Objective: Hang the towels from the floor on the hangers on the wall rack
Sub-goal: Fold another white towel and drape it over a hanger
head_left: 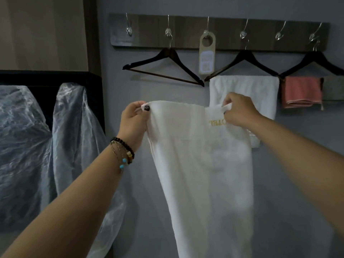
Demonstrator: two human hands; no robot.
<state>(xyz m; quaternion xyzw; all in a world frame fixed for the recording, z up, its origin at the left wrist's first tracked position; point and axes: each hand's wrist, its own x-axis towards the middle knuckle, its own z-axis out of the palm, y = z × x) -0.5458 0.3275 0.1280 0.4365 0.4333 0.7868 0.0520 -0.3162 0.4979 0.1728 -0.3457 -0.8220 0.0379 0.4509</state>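
1. Left grip (134, 118) pinches the top left corner of a white towel (201, 164); my thumb lies over the edge.
2. Right grip (239, 110) pinches the top right corner, fingers curled round the cloth.
3. Between my hands the towel hangs spread out in front of the wall, below the rack (186, 40), with gold letters near its upper right.
4. Above it, the left hanger (163, 67) is bare and tilted.
5. On the middle hanger (242, 64) hangs another white towel (260, 90), just behind my right hand.
6. On the right hanger (314, 64) hangs a pink towel (301, 92).
7. A door tag (207, 53) hangs on a hook between the left and middle hangers.
8. Clear plastic sheeting (37, 136) covers something at the left.
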